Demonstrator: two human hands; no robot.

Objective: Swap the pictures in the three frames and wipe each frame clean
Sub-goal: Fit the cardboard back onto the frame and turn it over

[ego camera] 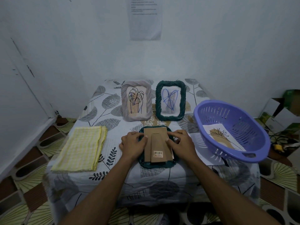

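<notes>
A dark green woven frame [155, 164] lies face down on the table in front of me, its brown cardboard back [158, 143] with a barcode label facing up. My left hand [133, 144] rests on the frame's left side with curled fingers at the cardboard's edge. On the right side my right hand [180, 143] does the same, thumb pressed on the cardboard. Behind stand two upright frames: a pale grey one [136, 100] with a leaf drawing and a dark green one [170, 100] with a blue scribble. A loose picture [222, 138] lies in the purple basket [253, 153].
A folded yellow checked cloth [81, 148] lies at the left of the table. The table wears a leaf-patterned cover [110, 161]. Cardboard boxes [279, 109] stand on the floor at the right. White walls close in behind and at the left.
</notes>
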